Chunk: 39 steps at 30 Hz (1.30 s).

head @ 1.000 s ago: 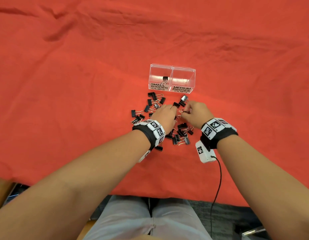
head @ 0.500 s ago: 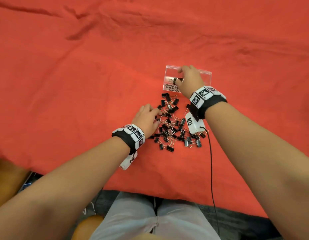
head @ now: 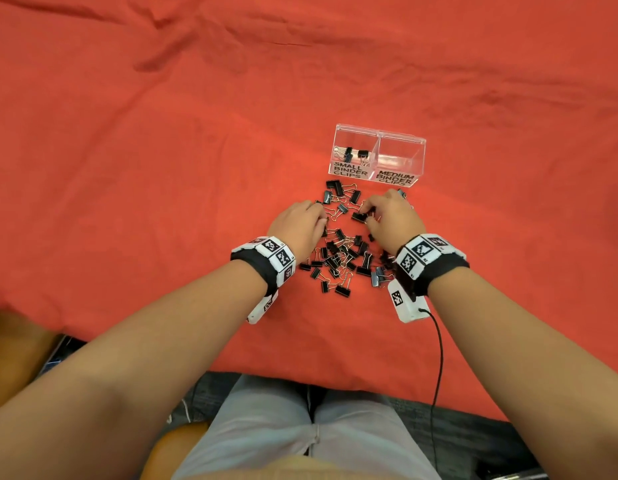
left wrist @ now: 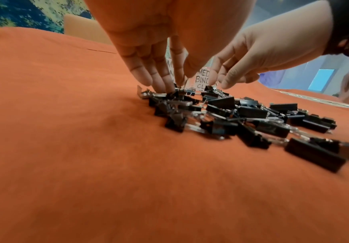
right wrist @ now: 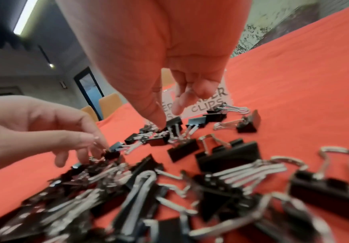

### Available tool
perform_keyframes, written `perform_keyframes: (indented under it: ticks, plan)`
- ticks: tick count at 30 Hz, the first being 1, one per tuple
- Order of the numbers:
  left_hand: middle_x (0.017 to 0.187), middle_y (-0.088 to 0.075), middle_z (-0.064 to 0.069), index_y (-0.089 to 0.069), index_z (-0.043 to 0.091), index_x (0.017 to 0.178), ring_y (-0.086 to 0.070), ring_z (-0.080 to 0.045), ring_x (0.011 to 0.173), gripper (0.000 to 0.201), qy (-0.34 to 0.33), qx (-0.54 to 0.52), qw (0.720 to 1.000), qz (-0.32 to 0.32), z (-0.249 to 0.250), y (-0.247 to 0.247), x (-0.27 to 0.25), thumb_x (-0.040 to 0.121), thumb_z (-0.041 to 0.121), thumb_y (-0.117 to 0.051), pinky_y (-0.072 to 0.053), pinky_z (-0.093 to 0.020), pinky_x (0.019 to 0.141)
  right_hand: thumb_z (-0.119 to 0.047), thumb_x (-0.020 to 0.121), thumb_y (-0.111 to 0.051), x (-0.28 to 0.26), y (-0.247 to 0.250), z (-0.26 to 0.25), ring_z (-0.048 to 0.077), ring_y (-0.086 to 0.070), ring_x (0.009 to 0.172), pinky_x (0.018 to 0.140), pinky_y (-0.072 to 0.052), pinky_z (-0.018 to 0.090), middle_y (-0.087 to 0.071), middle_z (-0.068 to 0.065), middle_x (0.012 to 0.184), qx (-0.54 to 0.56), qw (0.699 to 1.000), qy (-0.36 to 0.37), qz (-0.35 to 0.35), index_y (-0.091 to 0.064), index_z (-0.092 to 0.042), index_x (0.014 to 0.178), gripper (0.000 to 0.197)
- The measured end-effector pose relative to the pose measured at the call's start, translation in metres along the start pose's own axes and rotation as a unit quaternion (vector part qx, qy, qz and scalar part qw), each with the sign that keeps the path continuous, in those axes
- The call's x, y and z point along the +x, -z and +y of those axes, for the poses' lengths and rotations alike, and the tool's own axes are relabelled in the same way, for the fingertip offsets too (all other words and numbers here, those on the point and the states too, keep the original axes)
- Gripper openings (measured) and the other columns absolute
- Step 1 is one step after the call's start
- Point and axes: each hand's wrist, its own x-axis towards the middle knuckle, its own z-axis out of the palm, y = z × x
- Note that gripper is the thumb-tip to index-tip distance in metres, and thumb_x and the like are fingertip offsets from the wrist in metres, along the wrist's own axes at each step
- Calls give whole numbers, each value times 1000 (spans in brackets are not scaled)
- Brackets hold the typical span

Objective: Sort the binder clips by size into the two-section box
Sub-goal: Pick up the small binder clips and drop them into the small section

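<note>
A clear two-section box (head: 401, 140) stands on the red cloth, labelled SMALL BINDER CLIPS on the left and MEDIUM BINDER CLIPS on the right. The small section holds a few black clips (head: 354, 154); the medium section holds none. A heap of black binder clips (head: 342, 252) lies in front of the box. My left hand (head: 322, 216) reaches into the heap's left side, thumb and forefinger pinching a small clip (right wrist: 111, 154) by its wire handle (left wrist: 183, 83). My right hand (head: 367, 213) pinches another black clip (right wrist: 174, 123) at the heap's far edge.
Wrinkled red cloth (head: 162, 150) covers the table; its near edge runs across above my lap. A white wrist unit with a black cable (head: 437, 341) hangs below my right wrist. Orange chairs (right wrist: 109, 103) stand beyond the table.
Half a second ago my right hand was over the box's small section; it has come back to the heap. The small section holds more clips than one second ago. My left hand stayed at the heap.
</note>
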Motion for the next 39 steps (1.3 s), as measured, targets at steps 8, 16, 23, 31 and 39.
perform_keyframes:
  ticks: [8, 16, 23, 31, 39]
  plan:
    - [77, -63, -2, -54, 15, 76, -66, -23, 75, 17, 221, -290, 930, 48, -1, 15, 12, 92, 18, -50, -49, -32, 61, -26, 87, -60, -5, -23, -28, 19, -52, 99, 84, -50, 35, -51, 3, 105, -28, 993, 71, -94, -63, -16, 105, 21]
    - [81, -68, -14, -44, 10, 87, -69, -15, 57, 11, 284, -478, 831, 36, 16, 48, 47, 97, 11, -45, -54, -22, 48, -15, 81, -69, -6, -14, -13, 11, -53, 67, 58, -44, 18, -58, -3, 76, 183, 981, -51, -34, -60, -11, 85, 11]
    - [84, -55, 4, -51, 13, 93, -52, -11, 66, 8, 163, -208, 963, 47, 47, 61, 106, 97, 15, -45, -39, -17, 50, -9, 91, -54, 21, 45, -1, 12, -62, 69, 54, -51, 17, -64, 5, 94, 288, 946, -132, 62, -59, -12, 100, 11]
    - [98, -62, -1, -60, 14, 111, -49, -5, 57, 25, 116, -173, 977, 41, 34, 67, 93, 91, 5, -48, -40, -15, 49, -4, 87, -54, 62, 61, -30, 26, -69, 83, 74, -58, 45, -68, 8, 94, 247, 961, -85, 88, -62, -17, 101, 21]
    - [94, -63, 3, -63, 19, 98, -61, -13, 79, 16, 126, -114, 983, -71, -14, 38, 12, 89, 7, -55, -51, -21, 68, -8, 90, -52, 13, 17, -50, 9, -60, 82, 72, -53, 20, -63, -2, 98, 118, 992, 28, -20, -64, -16, 99, 17]
